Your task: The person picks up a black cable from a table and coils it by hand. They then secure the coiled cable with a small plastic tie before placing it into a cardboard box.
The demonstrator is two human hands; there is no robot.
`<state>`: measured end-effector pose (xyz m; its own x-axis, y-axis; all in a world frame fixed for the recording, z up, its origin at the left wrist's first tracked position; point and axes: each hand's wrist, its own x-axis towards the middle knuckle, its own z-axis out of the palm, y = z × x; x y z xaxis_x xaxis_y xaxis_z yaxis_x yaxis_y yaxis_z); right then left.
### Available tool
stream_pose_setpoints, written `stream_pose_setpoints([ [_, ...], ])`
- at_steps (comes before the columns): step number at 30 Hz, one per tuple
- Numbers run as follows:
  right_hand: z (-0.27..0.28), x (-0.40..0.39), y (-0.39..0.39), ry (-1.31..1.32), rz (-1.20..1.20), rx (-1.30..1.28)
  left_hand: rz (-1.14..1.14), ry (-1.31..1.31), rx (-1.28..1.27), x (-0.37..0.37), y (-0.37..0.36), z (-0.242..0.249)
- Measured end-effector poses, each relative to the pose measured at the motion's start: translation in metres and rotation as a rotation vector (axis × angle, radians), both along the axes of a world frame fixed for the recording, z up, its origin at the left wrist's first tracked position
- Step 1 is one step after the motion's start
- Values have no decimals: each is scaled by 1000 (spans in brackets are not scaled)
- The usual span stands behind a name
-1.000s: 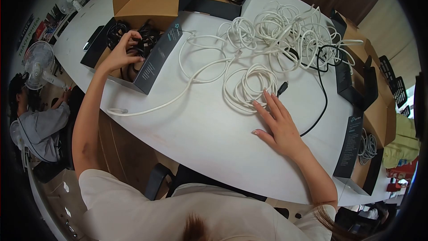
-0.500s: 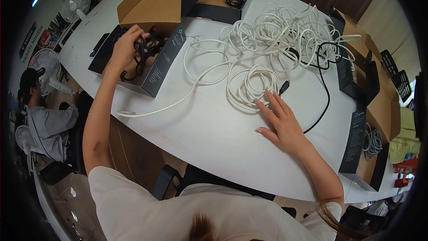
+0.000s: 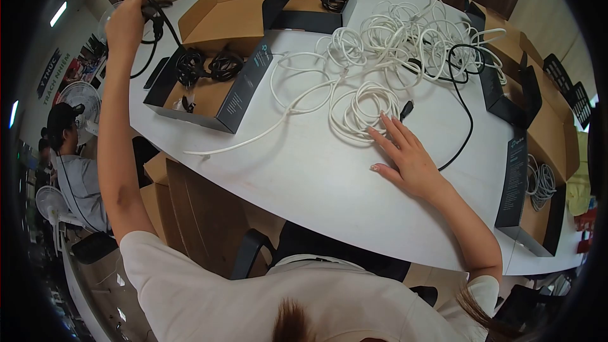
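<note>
My left hand (image 3: 126, 25) is raised at the upper left, closed on a black cable (image 3: 156, 28) that dangles in loops beside it. Below it is an open dark box (image 3: 244, 92) with coiled black cables (image 3: 226, 64) and a small clear bag inside. My right hand (image 3: 413, 163) lies on the table with its fingers spread, fingertips touching the edge of a coiled white cable (image 3: 345, 120). A black plug (image 3: 406, 110) is just beyond those fingers, and a black cord (image 3: 470, 128) curves past on the right.
A big tangle of white cables (image 3: 405, 38) covers the far middle of the white table (image 3: 304, 183). Another open box (image 3: 310, 20) stands at the back. On the right, a box (image 3: 510, 183) holds a grey cable coil (image 3: 542, 185). A person (image 3: 79, 171) sits at the left.
My left hand has come up out of the left box, moving up and left with a black cable. The right hand keeps its place by the white coil. The view has shifted slightly.
</note>
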<state>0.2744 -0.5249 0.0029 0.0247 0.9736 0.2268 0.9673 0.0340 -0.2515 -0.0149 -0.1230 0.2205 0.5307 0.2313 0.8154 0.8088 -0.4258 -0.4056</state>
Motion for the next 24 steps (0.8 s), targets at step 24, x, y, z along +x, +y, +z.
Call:
stream_pose_setpoints([
  [24, 83, 18, -31, 191, 7, 491, -447, -308, 149, 109, -190, 126],
])
